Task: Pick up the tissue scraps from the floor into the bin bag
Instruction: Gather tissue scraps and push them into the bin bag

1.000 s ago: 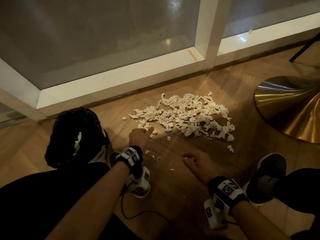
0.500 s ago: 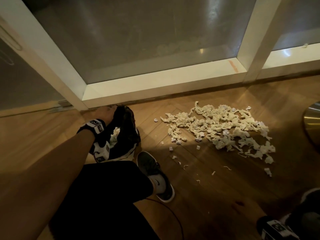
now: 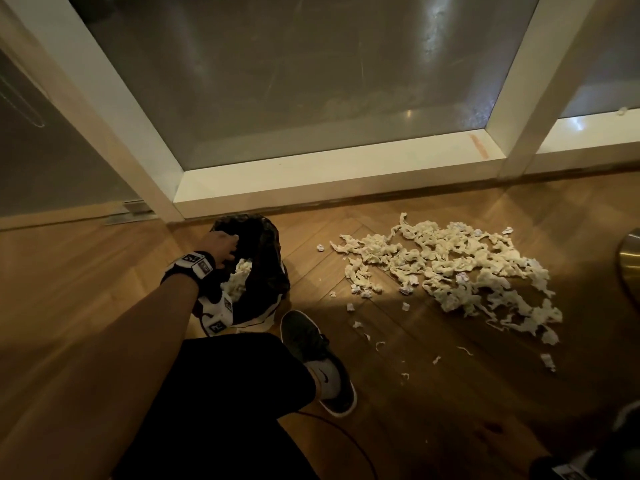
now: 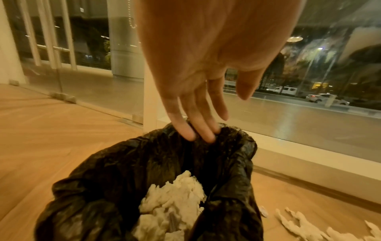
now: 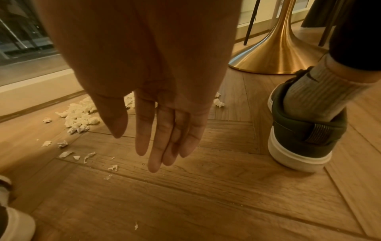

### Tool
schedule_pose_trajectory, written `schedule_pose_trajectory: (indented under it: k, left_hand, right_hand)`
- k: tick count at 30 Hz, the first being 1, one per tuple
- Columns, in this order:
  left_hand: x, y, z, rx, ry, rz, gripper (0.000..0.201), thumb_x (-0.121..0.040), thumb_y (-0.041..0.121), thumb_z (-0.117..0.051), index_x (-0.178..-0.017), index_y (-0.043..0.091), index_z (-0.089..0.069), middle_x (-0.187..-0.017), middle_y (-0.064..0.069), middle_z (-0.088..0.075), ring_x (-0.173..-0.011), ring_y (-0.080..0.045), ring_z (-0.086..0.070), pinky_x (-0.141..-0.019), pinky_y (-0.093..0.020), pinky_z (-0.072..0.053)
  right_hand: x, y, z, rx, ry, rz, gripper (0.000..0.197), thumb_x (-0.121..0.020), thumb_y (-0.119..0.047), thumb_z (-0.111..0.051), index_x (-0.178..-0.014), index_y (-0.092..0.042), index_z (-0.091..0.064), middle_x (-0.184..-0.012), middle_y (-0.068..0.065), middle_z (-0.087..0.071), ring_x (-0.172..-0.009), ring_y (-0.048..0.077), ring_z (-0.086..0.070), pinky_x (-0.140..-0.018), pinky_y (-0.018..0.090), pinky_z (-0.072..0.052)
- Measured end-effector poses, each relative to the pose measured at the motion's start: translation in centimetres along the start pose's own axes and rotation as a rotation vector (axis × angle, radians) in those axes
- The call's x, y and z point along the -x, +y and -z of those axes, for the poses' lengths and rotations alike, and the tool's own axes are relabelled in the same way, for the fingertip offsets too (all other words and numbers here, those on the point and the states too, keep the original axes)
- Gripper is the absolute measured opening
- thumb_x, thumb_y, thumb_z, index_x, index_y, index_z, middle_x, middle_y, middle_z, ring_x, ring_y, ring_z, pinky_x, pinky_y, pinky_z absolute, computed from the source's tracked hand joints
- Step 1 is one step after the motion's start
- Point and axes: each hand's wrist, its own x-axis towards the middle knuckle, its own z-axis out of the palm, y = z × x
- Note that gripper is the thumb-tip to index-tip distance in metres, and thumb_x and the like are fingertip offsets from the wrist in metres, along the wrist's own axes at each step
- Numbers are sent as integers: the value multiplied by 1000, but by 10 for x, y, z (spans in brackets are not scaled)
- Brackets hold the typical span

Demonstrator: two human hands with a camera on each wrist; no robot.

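Note:
A black bin bag [image 3: 263, 271] stands open on the wooden floor by the window sill, with white tissue [image 4: 173, 195] inside it. My left hand [image 4: 206, 114] reaches over the bag's mouth, and its straight fingers touch the bag's far rim [image 4: 226, 130]. It holds nothing. A wide pile of tissue scraps [image 3: 446, 268] lies on the floor to the right of the bag, with small bits scattered in front of it. My right hand [image 5: 140, 146] hangs above bare floor with straight fingers and holds nothing. The scraps [image 5: 80, 115] lie beyond it to the left.
A white window sill [image 3: 329, 181] runs behind the bag and the pile. A gold table base [image 5: 268, 53] stands at the right. My left shoe [image 3: 311, 355] is beside the bag, my right shoe [image 5: 299, 130] near my right hand. A thin cable [image 3: 346, 431] trails on the floor.
My left hand left the scraps, swung left to the bag and now has its fingers on the rim. My right hand drew back from the floor, out of the head view.

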Motion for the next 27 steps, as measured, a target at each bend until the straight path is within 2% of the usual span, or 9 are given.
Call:
schedule_pose_trajectory:
  k: [2,5,7,9,11,13,16,21,27]
  left_hand:
    - [5,7,-10,19,-103,-33,30,-99,26,-49,-107,0,-62,-88,-10,-68,-72,-25,-63,-61,-33,-50]
    - [21,35,-32,-112,-202,-164,22,-97,24,-52,-94,6,-66,-84,-10,-71,-70,-23,-66,-60,-29,-51]
    - [36,59,-53,-166,-258,-235,21,-96,22,-52,-90,7,-66,-82,-9,-72,-69,-21,-67,-60,-28,-51]
    - [51,81,-80,-231,-325,-294,19,-95,20,-53,-87,7,-65,-79,-8,-72,-67,-22,-68,-62,-30,-52]
    - [69,96,-113,-302,-377,-354,19,-94,19,-54,-84,8,-65,-75,-5,-72,-63,-21,-69,-60,-31,-51]
    - [91,103,-153,-339,-426,-386,19,-93,17,-54,-80,10,-65,-72,-5,-72,-59,-18,-67,-52,-25,-48]
    - [131,97,-228,-357,-579,-398,20,-93,15,-53,-78,9,-64,-71,-6,-70,-59,-17,-66,-50,-22,-47]
    - [209,57,-350,-434,-826,-328,19,-93,13,-53,-75,13,-59,-68,-1,-62,-52,-8,-55,-47,-16,-43]
    - [244,19,-417,-664,-960,-359,40,-95,23,-48,-55,22,-44,-59,6,-45,-61,-12,-49,-62,-24,-37]
  right_hand:
    - [19,-15,3,-33,6,4,15,-90,-32,-62,-93,-18,-68,-84,2,-72,-76,14,-68,-75,28,-54]
    - [39,-27,6,-105,-33,-4,22,-93,-25,-57,-72,-21,-62,-73,-1,-68,-65,10,-64,-60,21,-50]
    - [46,-30,8,-167,-14,3,17,-93,-17,-56,-78,-17,-64,-76,0,-65,-63,9,-61,-59,21,-52]
    - [46,-27,11,-202,17,33,12,-92,-16,-58,-95,-9,-67,-87,3,-65,-74,15,-63,-71,26,-54]
    - [45,-23,15,-243,39,20,23,-91,-17,-59,-110,-4,-64,-96,8,-64,-88,23,-64,-81,32,-54]
    - [42,-17,19,-329,59,-32,28,-91,-16,-58,-115,-3,-59,-95,10,-62,-83,24,-61,-78,33,-53]
    - [37,-6,22,-417,121,-62,28,-89,-16,-61,-111,1,-58,-93,14,-62,-78,25,-61,-75,37,-55]
    - [27,14,27,-426,100,-100,22,-91,-13,-58,-107,1,-61,-105,18,-64,-98,33,-65,-85,43,-55]
    - [-3,41,40,-439,122,-199,25,-90,-12,-55,-101,8,-64,-98,22,-68,-79,32,-66,-74,40,-58]
